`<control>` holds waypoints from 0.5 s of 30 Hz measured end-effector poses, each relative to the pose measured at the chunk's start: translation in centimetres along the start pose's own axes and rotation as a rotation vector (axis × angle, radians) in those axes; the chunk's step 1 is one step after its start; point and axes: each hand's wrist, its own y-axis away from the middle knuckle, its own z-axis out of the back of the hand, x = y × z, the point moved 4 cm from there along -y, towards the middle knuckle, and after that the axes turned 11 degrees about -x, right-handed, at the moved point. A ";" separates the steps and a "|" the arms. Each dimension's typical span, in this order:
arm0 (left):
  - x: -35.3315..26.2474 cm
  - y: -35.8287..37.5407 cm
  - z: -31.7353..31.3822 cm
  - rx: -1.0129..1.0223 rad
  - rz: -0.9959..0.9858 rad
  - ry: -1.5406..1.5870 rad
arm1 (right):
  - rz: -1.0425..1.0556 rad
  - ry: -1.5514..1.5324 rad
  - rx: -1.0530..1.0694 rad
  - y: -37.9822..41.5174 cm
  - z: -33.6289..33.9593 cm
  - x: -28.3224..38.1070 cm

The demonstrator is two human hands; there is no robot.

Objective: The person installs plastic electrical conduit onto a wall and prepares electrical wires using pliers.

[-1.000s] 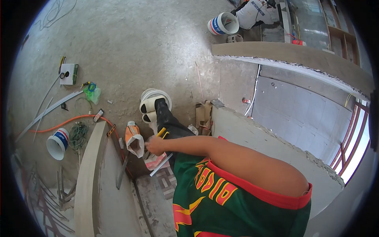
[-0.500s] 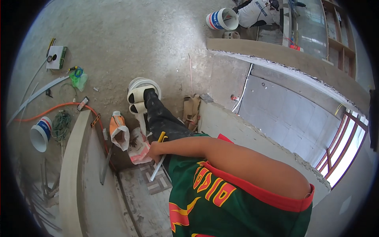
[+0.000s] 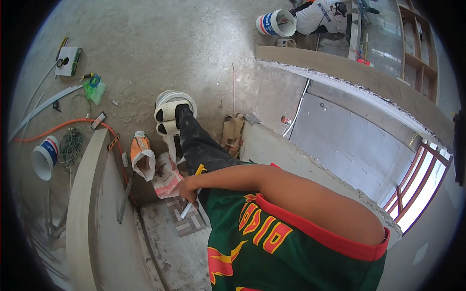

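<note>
My right hand (image 3: 188,191) is at my hip, beside the green jersey (image 3: 252,242), with its fingers closed round a slim tool. The yellow end of the tool (image 3: 200,169) sticks out above the hand, and a pale, straight piece (image 3: 185,211) shows below it. Just left of the hand lies a pink and white sack (image 3: 167,182), and an open orange and white bag (image 3: 142,157) stands beyond that. Two light sandals (image 3: 166,112) are on my feet, against a round white bucket (image 3: 189,99). My left hand is out of view.
A low wall (image 3: 80,208) runs along the left, near an orange hose (image 3: 63,122), green cord (image 3: 71,148) and a bucket (image 3: 44,157). Right stands a rough-edged wall (image 3: 301,169). A co-worker (image 3: 315,18) crouches at the top beside another bucket (image 3: 268,24).
The view has shifted slightly, so floor objects at left sit a little further left and higher. My right hand has turned a little, and less of the pale piece shows below it.
</note>
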 end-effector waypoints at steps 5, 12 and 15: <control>0.4 0.0 -0.1 0.004 0.014 -0.011 | -0.051 0.088 -0.082 1.6 0.8 0.4; 1.3 -0.6 0.1 -0.004 0.036 -0.021 | 0.000 0.047 -0.036 3.0 2.2 1.2; 1.3 -0.5 0.2 -0.003 0.039 -0.020 | -0.017 0.033 -0.035 2.9 2.2 1.1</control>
